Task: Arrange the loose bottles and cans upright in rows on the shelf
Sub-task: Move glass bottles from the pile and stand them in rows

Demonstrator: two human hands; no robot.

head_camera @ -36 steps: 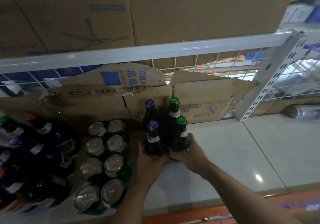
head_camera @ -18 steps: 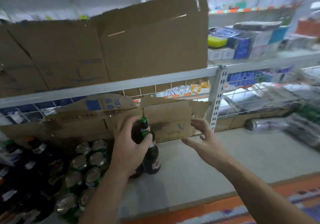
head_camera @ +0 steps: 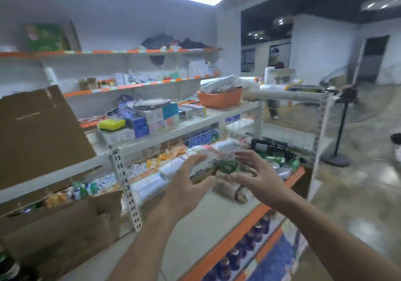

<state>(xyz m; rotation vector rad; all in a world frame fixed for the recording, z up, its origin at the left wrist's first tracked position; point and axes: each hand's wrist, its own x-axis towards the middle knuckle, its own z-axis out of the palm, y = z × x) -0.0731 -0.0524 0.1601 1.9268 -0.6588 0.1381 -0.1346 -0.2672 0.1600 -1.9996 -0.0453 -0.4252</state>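
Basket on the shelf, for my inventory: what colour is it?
The basket is orange; head view.

Left hand [head_camera: 186, 185] and right hand [head_camera: 258, 178] outstretched, fingers spread.

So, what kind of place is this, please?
Probably a small shop or its stockroom: metal shelves carry boxed goods, loose cans and bottles lie on a lower shelf, and an orange basket holds more wares.

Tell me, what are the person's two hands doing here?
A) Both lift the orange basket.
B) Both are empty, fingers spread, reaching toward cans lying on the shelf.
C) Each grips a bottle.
B: the left hand and the right hand hold nothing, their fingers spread, and the cans lie on their sides on the shelf just beyond them.
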